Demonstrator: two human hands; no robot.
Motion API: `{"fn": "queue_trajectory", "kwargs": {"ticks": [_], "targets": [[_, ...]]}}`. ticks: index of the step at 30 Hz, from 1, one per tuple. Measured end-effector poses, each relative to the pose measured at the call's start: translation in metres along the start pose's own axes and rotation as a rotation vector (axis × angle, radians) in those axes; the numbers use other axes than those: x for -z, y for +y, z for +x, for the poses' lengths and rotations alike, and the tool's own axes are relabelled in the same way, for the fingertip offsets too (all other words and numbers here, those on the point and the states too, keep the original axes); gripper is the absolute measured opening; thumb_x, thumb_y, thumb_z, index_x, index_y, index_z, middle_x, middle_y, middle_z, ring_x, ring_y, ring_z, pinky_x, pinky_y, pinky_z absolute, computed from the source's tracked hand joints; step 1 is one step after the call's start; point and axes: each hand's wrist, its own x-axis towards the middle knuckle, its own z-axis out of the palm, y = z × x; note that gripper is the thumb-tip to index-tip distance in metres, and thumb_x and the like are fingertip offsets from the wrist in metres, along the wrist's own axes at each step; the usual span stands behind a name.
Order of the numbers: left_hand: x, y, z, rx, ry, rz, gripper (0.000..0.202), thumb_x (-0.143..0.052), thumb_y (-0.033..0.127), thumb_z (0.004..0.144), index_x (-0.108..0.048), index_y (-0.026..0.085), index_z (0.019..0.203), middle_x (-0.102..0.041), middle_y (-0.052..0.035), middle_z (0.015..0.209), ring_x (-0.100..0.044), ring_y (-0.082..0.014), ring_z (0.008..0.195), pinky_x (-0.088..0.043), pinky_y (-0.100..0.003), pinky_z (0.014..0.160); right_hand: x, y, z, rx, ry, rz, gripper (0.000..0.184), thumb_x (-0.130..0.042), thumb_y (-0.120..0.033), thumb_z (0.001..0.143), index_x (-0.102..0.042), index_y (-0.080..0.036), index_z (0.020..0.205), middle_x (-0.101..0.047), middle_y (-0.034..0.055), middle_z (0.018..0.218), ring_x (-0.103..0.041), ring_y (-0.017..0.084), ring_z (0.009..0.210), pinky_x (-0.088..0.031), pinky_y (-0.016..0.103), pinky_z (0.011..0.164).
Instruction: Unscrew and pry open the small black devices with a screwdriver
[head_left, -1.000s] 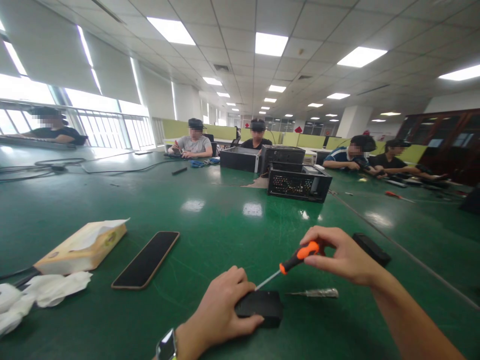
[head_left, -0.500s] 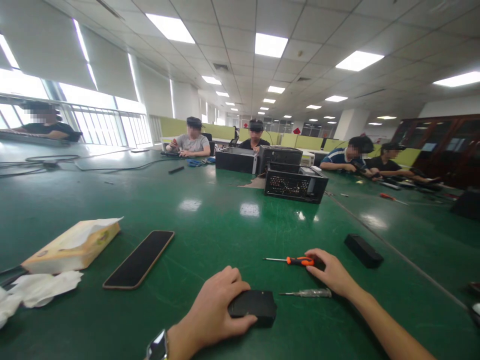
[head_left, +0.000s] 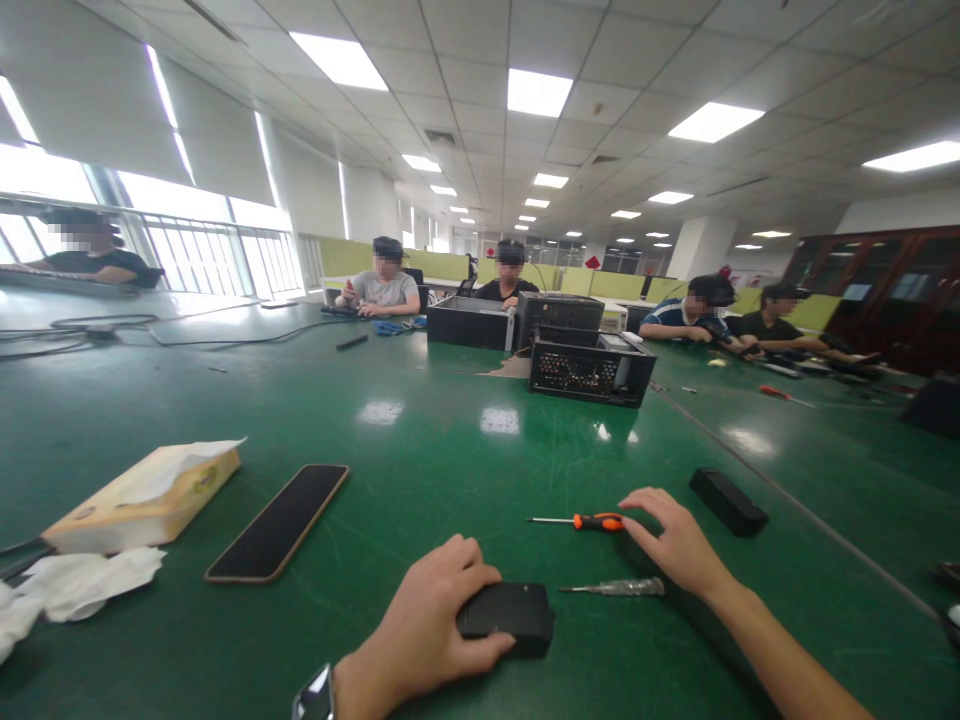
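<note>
A black box-shaped block (head_left: 508,615) with small screw-like dots on its top lies on the green table. My left hand (head_left: 431,620) is wrapped around its left side, thumb in front and fingers over the back. Just right of the end of an orange-and-black screwdriver (head_left: 600,522) is my right hand (head_left: 671,540), its thumb and fingers apart; whether a fingertip still touches the handle I cannot tell. A screwdriver with a clear handle (head_left: 619,588) lies nearer me, left of my right wrist.
Another black block (head_left: 727,502) lies to the right. On the left are a phone (head_left: 279,522), a tissue pack (head_left: 146,495) and crumpled tissues (head_left: 90,585). Open computer cases (head_left: 589,365) stand farther back. Several people sit around the table (head_left: 420,430), and cables (head_left: 112,322) run across its far left.
My right hand has shifted slightly right and up, away from the orange-and-black screwdriver's handle. The screwdriver stays in place. My left hand keeps its hold on the black block.
</note>
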Motion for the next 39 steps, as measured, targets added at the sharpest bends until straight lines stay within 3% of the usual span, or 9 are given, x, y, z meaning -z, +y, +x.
{"fn": "queue_trajectory", "kwargs": {"ticks": [5, 8, 12, 15, 18, 21, 24, 29, 39], "targets": [[0.0, 0.0, 0.0, 0.006, -0.007, 0.0, 0.03, -0.075, 0.039, 0.072, -0.069, 0.019, 0.095, -0.06, -0.0056, 0.087, -0.055, -0.0236, 0.082, -0.043, -0.033, 0.07, 0.01, -0.009, -0.002, 0.03, -0.069, 0.001, 0.025, -0.052, -0.036, 0.094, -0.068, -0.017, 0.088, -0.068, 0.0085, 0.091, -0.061, 0.024, 0.089, -0.047, 0.041, 0.083], [-0.001, 0.0, 0.0, 0.009, -0.014, -0.002, 0.03, -0.075, 0.038, 0.072, -0.069, 0.019, 0.094, -0.06, -0.0054, 0.087, -0.055, -0.0239, 0.083, -0.042, -0.033, 0.07, 0.023, -0.017, -0.006, 0.036, -0.203, 0.028, 0.026, -0.061, -0.04, 0.089, -0.069, -0.018, 0.078, -0.067, 0.0043, 0.08, -0.062, 0.02, 0.077, -0.047, 0.033, 0.074], [-0.001, 0.0, 0.0, 0.015, -0.018, -0.002, 0.031, -0.075, 0.038, 0.072, -0.069, 0.019, 0.095, -0.06, -0.0055, 0.087, -0.055, -0.0245, 0.084, -0.043, -0.034, 0.07, 0.036, -0.03, -0.012, -0.038, -0.448, 0.039, 0.026, -0.074, -0.041, 0.076, -0.071, -0.018, 0.089, -0.067, 0.0047, 0.092, -0.061, 0.022, 0.087, -0.045, 0.033, 0.081], [0.0, 0.0, 0.001, 0.014, -0.017, -0.005, 0.031, -0.075, 0.038, 0.072, -0.069, 0.019, 0.096, -0.059, -0.0055, 0.088, -0.055, -0.0245, 0.084, -0.043, -0.034, 0.071, 0.031, -0.034, -0.015, -0.111, -0.532, 0.021, 0.029, -0.08, -0.03, 0.065, -0.071, -0.018, 0.09, -0.066, 0.0044, 0.092, -0.059, 0.023, 0.086, -0.043, 0.032, 0.077], [0.0, -0.001, 0.001, 0.009, -0.016, -0.005, 0.031, -0.075, 0.038, 0.073, -0.069, 0.018, 0.096, -0.059, -0.0056, 0.087, -0.055, -0.0245, 0.083, -0.043, -0.034, 0.071, 0.023, -0.032, -0.015, -0.132, -0.543, 0.047, 0.015, -0.074, -0.02, 0.065, -0.068, -0.017, 0.079, -0.064, 0.0026, 0.084, -0.056, 0.02, 0.078, -0.04, 0.029, 0.069], [-0.001, -0.002, 0.0, -0.004, -0.008, 0.0, 0.031, -0.075, 0.038, 0.073, -0.069, 0.018, 0.096, -0.059, -0.006, 0.087, -0.055, -0.0246, 0.083, -0.044, -0.035, 0.071, 0.022, -0.03, -0.015, -0.136, -0.528, 0.113, 0.006, -0.064, -0.022, 0.076, -0.064, -0.017, 0.078, -0.062, 0.0012, 0.079, -0.055, 0.017, 0.072, -0.04, 0.026, 0.065], [-0.001, -0.002, 0.0, -0.013, -0.004, 0.012, 0.03, -0.074, 0.038, 0.074, -0.069, 0.018, 0.096, -0.059, -0.006, 0.087, -0.055, -0.0244, 0.083, -0.044, -0.034, 0.07, 0.028, -0.031, -0.014, -0.142, -0.514, 0.211, 0.016, -0.061, -0.033, 0.083, -0.061, -0.017, 0.083, -0.061, 0.0007, 0.077, -0.055, 0.016, 0.071, -0.042, 0.025, 0.065], [0.001, -0.001, 0.0, -0.012, -0.017, 0.027, 0.029, -0.074, 0.039, 0.075, -0.069, 0.019, 0.095, -0.059, -0.0059, 0.087, -0.055, -0.0244, 0.082, -0.044, -0.034, 0.069, 0.031, -0.037, -0.014, -0.12, -0.534, 0.407, 0.026, -0.07, -0.04, 0.078, -0.064, -0.015, 0.08, -0.061, 0.0011, 0.077, -0.054, 0.016, 0.071, -0.041, 0.027, 0.066], [-0.001, -0.003, 0.0, -0.033, -0.021, 0.037, 0.03, -0.071, 0.043, 0.079, -0.068, 0.018, 0.096, -0.059, -0.0064, 0.088, -0.054, -0.0244, 0.083, -0.043, -0.034, 0.069, 0.024, -0.041, -0.017, -0.101, -0.509, 0.38, 0.026, -0.072, -0.04, 0.078, -0.066, -0.015, 0.081, -0.061, 0.0013, 0.078, -0.053, 0.017, 0.073, -0.041, 0.028, 0.069]]}}
